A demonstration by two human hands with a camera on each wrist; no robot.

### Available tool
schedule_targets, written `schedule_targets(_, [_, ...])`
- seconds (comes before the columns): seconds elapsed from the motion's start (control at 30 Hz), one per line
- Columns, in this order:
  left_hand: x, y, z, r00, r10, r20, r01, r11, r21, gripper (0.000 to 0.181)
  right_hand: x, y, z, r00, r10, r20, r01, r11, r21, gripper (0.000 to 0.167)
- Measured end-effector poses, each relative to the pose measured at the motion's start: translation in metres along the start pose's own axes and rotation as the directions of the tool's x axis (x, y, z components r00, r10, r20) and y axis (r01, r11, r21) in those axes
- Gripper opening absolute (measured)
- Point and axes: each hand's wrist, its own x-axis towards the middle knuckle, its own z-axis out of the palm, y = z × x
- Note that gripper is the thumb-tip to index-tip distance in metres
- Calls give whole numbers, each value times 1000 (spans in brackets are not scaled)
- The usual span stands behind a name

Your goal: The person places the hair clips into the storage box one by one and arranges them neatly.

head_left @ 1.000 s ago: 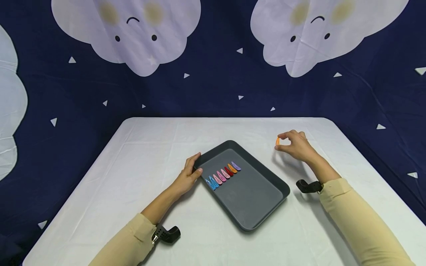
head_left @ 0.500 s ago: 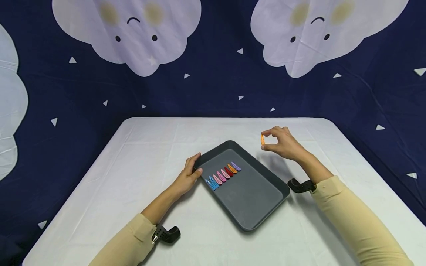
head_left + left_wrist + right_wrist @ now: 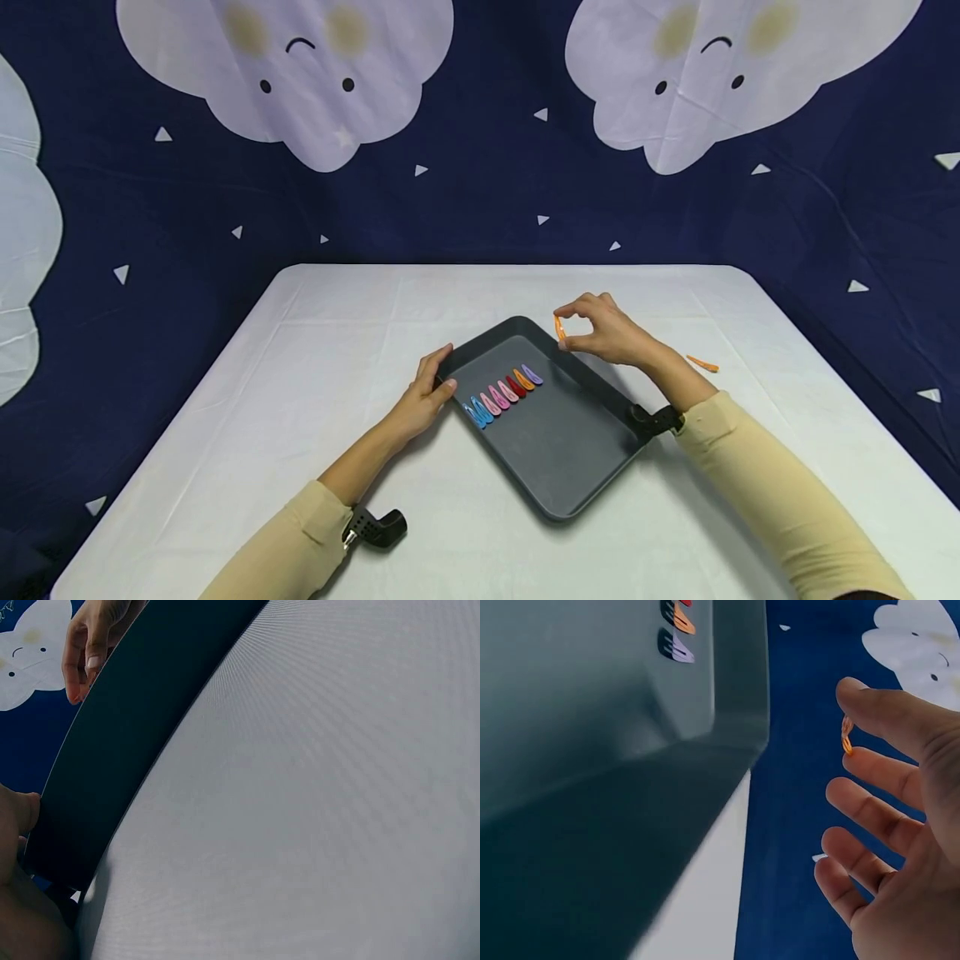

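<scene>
A dark grey baking tray lies at an angle on the white table. My left hand holds its left corner, the thumb over the rim; the left wrist view shows that hand against the tray's outer wall. Between thumb and index finger, my right hand pinches an orange snap hair clip above the tray's far right rim. In the right wrist view the clip stands nearly upright and the other fingers are spread. Several hair clips, blue, pink, red, orange and purple, form a slanting row inside the tray.
Another orange hair clip lies on the table right of the tray, close to my right forearm. Behind the white table hangs a dark blue cloth with clouds. Both wrists wear black cameras.
My right hand has moved left with the orange hair clip, from beyond the tray's right side to its far rim. The orange clip on the table has come into view. My left hand has stayed put.
</scene>
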Motion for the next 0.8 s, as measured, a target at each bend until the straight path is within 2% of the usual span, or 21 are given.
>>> schedule_targets(0.4, [0, -1, 0, 1000, 5, 2, -5, 1000, -8, 56, 7, 1, 19, 993, -13, 120, 17, 999, -28, 50])
schedule_targets(0.8, [0, -1, 0, 1000, -1, 5, 2, 1000, -20, 57, 5, 7, 29, 975, -15, 223, 14, 1000, 7, 48])
